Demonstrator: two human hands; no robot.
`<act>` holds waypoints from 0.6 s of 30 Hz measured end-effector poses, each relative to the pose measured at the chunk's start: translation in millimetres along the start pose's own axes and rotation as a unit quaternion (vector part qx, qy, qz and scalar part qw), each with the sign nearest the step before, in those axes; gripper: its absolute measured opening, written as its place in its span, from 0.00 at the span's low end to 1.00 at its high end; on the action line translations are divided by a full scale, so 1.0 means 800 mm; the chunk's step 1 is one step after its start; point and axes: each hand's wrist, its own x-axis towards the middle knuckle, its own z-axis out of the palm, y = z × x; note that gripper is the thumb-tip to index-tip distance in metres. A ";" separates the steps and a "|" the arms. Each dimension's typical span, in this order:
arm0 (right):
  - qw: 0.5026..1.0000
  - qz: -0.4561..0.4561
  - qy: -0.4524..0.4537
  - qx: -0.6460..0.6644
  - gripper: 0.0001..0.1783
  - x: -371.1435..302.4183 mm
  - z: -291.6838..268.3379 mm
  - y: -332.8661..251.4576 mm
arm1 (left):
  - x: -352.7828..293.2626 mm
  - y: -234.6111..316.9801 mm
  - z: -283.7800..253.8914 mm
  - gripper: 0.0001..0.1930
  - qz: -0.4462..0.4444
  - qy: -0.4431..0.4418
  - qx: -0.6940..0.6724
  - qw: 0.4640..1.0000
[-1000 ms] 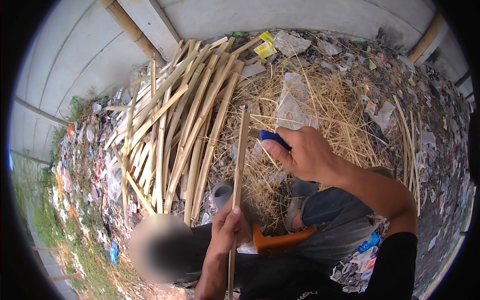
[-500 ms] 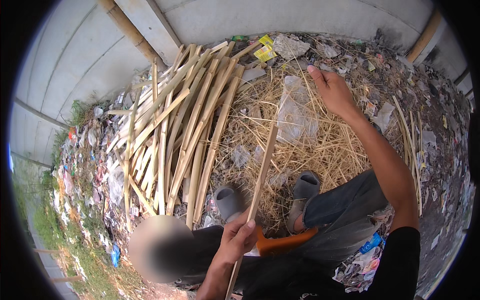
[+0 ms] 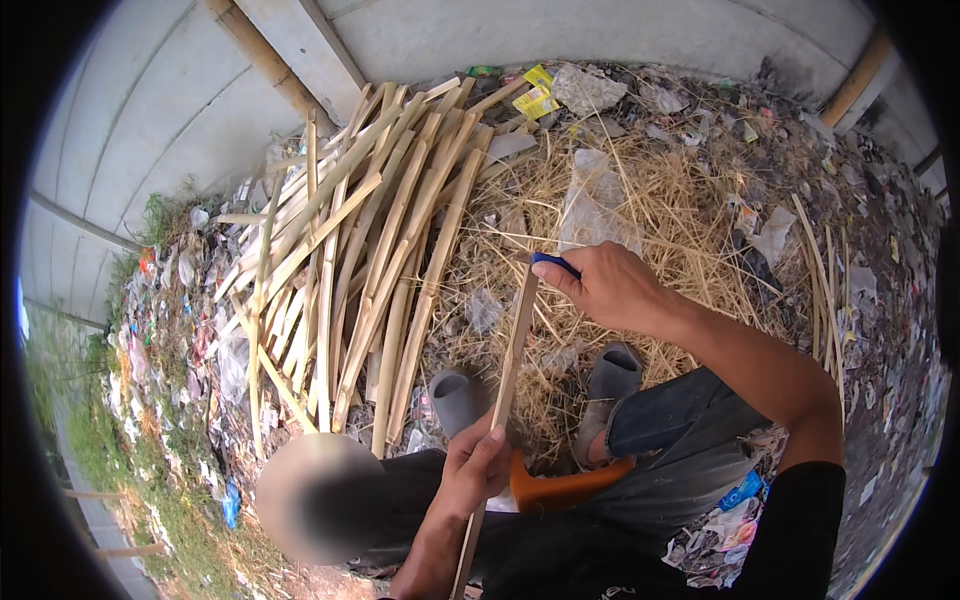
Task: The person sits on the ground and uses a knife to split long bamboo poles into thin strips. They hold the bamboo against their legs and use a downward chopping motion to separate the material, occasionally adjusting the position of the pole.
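A long pale bamboo strip point(image 3: 512, 375) slants up between my legs, its lower end running past the bottom edge of the view. Low on the strip, my left hand point(image 3: 475, 465) is closed around it. My right hand point(image 3: 610, 285) is at the upper end, closed on a small blue-handled tool point(image 3: 556, 264) that meets the strip's tip. The working part of this tool is mostly hidden, so its exact kind is unclear. Thin straw-like bamboo shavings point(image 3: 680, 300) cover the ground beyond my feet.
A large heap of split bamboo strips point(image 3: 350, 250) lies to the left, and a few thin strips point(image 3: 825, 300) lie at right. Grey shoes point(image 3: 612, 372) and an orange object point(image 3: 565, 487) are close by. Litter point(image 3: 160, 350) borders the pale wall point(image 3: 600, 35).
My right hand has come down and toward me, from above the shavings to the strip's upper end; the blue-handled tool now shows in it. My left hand keeps its grip.
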 end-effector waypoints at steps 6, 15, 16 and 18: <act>0.994 0.028 0.076 0.072 0.35 0.001 -0.035 0.005 | -0.007 0.011 0.008 0.29 0.036 -0.001 -0.031 0.999; 0.997 -0.059 -0.058 -0.008 0.35 -0.050 0.026 -0.041 | 0.001 0.009 0.019 0.29 0.132 0.104 0.232 0.958; 0.999 -0.020 -0.037 -0.010 0.37 -0.037 0.017 -0.032 | 0.001 0.004 0.017 0.30 0.143 0.120 0.244 0.952; 1.000 -0.016 -0.020 0.011 0.36 -0.017 -0.001 -0.018 | -0.004 0.000 0.015 0.29 0.130 0.125 0.241 0.954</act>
